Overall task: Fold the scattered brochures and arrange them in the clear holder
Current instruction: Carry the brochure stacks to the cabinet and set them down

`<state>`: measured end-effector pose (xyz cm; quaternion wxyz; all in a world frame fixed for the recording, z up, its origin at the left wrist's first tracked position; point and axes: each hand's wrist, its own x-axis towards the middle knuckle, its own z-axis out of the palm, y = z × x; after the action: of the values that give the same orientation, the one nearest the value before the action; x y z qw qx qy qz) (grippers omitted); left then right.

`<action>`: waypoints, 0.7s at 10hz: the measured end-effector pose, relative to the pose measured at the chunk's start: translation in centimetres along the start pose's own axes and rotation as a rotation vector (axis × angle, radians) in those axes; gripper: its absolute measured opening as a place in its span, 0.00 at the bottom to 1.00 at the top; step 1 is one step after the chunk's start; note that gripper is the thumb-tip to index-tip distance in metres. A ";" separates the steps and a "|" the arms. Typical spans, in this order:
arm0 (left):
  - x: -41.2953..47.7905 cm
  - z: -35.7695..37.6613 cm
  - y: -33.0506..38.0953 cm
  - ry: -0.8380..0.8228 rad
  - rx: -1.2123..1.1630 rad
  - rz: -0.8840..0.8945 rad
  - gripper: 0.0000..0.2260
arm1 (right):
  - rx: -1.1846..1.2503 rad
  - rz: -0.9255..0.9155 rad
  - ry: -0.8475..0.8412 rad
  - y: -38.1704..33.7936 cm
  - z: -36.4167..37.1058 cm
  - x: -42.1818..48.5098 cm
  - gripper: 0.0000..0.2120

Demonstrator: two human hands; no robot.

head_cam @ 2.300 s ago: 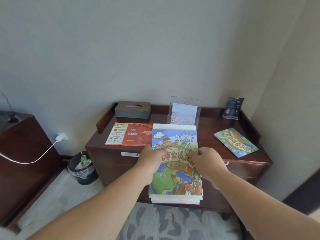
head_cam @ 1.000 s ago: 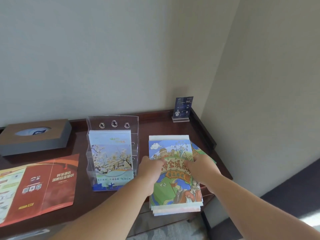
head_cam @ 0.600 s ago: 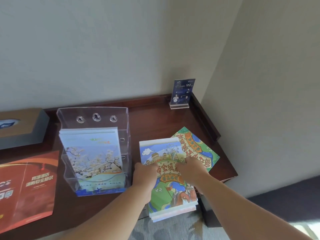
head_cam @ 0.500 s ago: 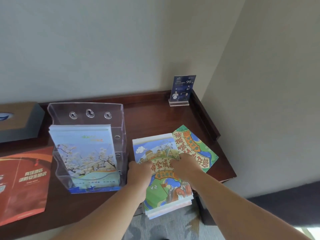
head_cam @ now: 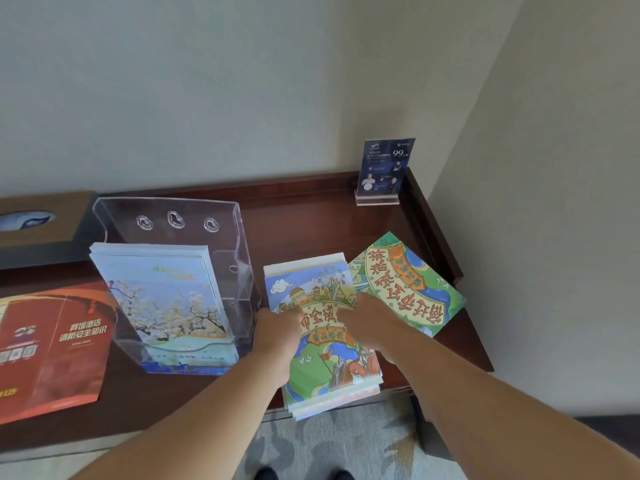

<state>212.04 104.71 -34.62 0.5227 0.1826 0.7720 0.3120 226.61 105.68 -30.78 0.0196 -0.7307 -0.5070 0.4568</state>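
My left hand (head_cam: 277, 329) and right hand (head_cam: 369, 323) grip the side edges of the folded cartoon-city paper brochure (head_cam: 322, 362), fingers curled on it. It sits over the dark wooden dresser top (head_cam: 304, 223), its near end past the front edge. At two o'clock, just beside it, a green cartoon map brochure (head_cam: 408, 282) lies flat. At nine o'clock stands the clear acrylic holder (head_cam: 180, 220), with white-blossom brochures (head_cam: 166, 299) upright in its front pocket. Farther out at nine lies a red unfolded leaflet (head_cam: 59, 341)

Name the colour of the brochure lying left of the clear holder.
The brochure is mostly red-orange; head view.
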 end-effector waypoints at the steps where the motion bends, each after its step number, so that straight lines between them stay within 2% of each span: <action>1: 0.3 0.8 0.3 -0.049 0.026 -0.003 0.24 | 0.008 0.024 -0.023 0.4 -0.4 0.0 0.28; 2: 0.9 1.4 0.7 -0.054 0.029 0.008 0.24 | 0.013 0.028 -0.017 0.4 -0.6 0.3 0.30; 3: 1.4 1.4 0.6 -0.060 0.020 -0.005 0.24 | -0.029 0.020 0.021 0.2 -0.5 0.8 0.27; 4: 1.7 1.3 0.3 -0.054 0.023 -0.022 0.22 | -0.232 0.002 0.021 0.2 -0.6 1.2 0.26; 5: 1.4 1.2 0.6 -0.038 0.089 0.033 0.19 | -0.360 0.006 0.016 0.5 -0.3 1.7 0.30; 6: 1.1 1.5 1.1 -0.029 0.154 0.093 0.16 | -0.389 0.047 0.014 0.6 -0.2 2.1 0.28; 7: 1.0 2.0 1.7 -0.013 0.223 0.136 0.18 | -0.458 0.058 -0.002 0.0 -1.0 1.9 0.23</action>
<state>213.40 107.17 -34.68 0.4818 0.2936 0.7843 0.2579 227.37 107.57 -31.45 -0.1604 -0.7297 -0.5763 0.3310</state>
